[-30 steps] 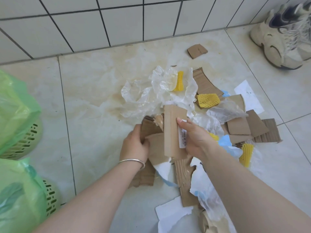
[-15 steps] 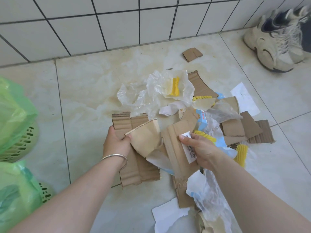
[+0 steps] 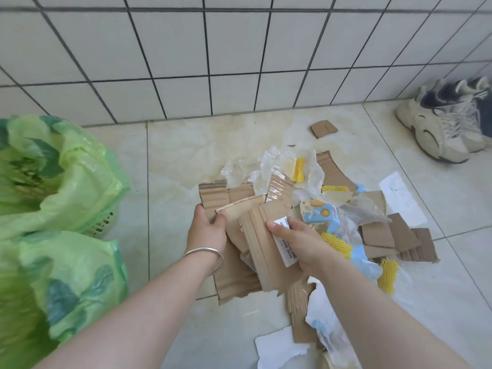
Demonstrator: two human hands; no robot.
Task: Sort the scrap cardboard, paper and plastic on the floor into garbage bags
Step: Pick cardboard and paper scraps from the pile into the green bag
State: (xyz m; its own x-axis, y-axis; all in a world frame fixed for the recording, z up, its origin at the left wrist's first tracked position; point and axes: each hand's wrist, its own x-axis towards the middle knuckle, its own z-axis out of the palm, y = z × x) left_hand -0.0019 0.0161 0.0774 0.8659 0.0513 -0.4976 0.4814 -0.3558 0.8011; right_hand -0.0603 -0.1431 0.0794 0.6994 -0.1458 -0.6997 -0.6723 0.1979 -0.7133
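Observation:
My left hand [image 3: 206, 229] grips a stack of brown cardboard pieces [image 3: 234, 272], lifted above the floor. My right hand [image 3: 299, 242] holds a long cardboard strip with a white label [image 3: 262, 246] against that stack. Under and to the right of them lies the scrap pile: clear crumpled plastic [image 3: 277, 163], yellow foam netting [image 3: 386, 275], a blue and white carton scrap [image 3: 322, 213], more cardboard pieces [image 3: 399, 235] and white paper [image 3: 400, 198]. Two green garbage bags stand at the left, one farther [image 3: 53, 171] and one nearer [image 3: 61, 283].
The bags line slotted plastic baskets [image 3: 102, 226]. A pair of beige sneakers [image 3: 442, 123] sits by the tiled wall at the right. A lone cardboard scrap [image 3: 323, 129] lies near the wall. White paper [image 3: 279, 347] lies at the bottom edge.
Both hands have lifted the gathered cardboard off the pile and shifted it slightly left. My view has tilted up, showing more wall and both bags.

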